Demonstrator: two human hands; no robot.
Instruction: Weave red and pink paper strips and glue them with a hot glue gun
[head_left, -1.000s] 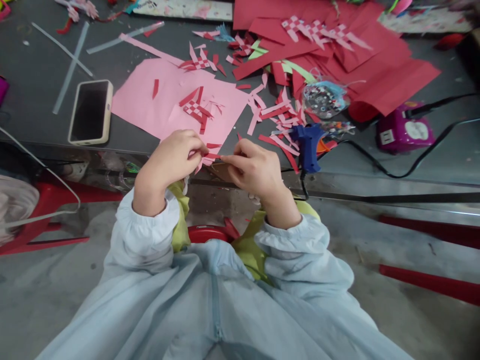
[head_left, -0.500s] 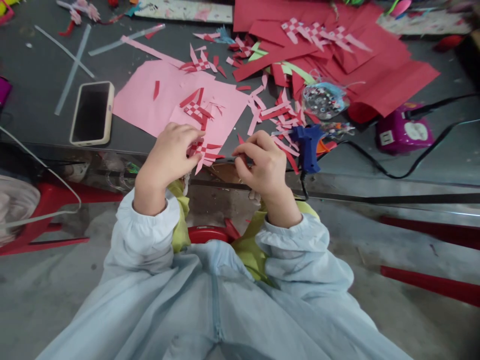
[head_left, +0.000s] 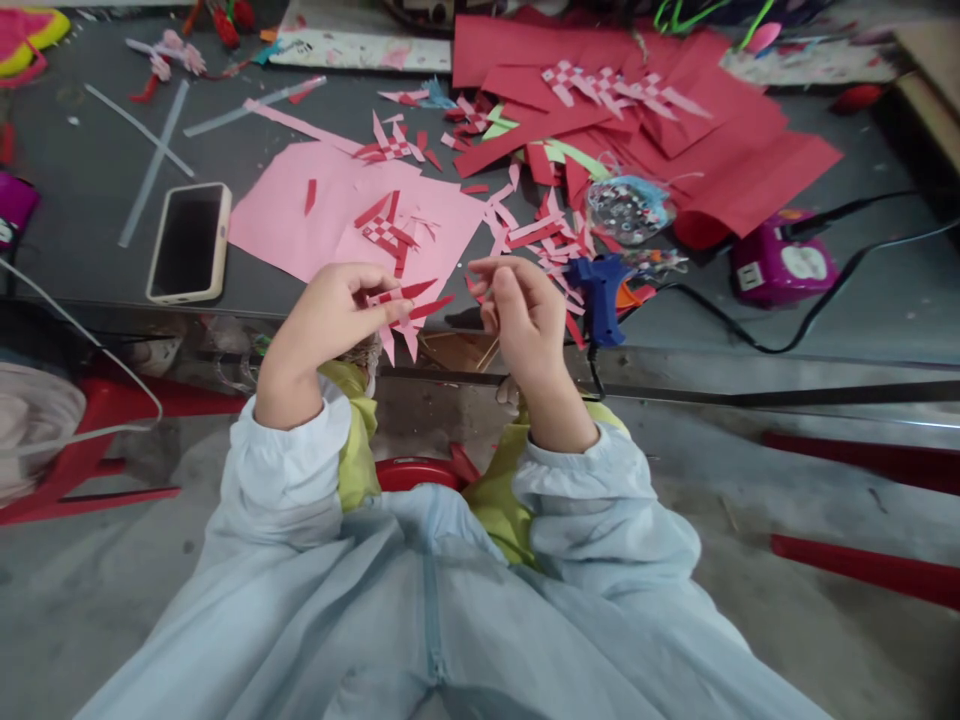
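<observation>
My left hand (head_left: 334, 315) pinches a woven paper fish (head_left: 401, 312) of red and pink strips at the table's front edge. Its pointed red ends stick out to the right and its pink ends hang down; my fingers cover part of it. To the right, apart from the fish, is my right hand (head_left: 527, 315), thumb against curled fingers. Whatever lies between those fingertips is too small to make out. Beyond my left hand, another woven paper fish (head_left: 386, 232) rests on the pink paper (head_left: 289, 210). A blue glue gun (head_left: 600, 295) lies just right of my right hand.
Red paper sheets (head_left: 772, 165) are piled at the back right, near a bag of beads (head_left: 630, 208). Paper scraps (head_left: 544, 230) litter the middle. A phone (head_left: 189, 242) and clear glue sticks (head_left: 154, 165) lie left. A purple box (head_left: 784, 262) with a black cable stands right.
The woven fish in my left hand has turned, its red ends now slanting up to the right. My right hand has rolled so its thumb shows. The camera view has shifted slightly.
</observation>
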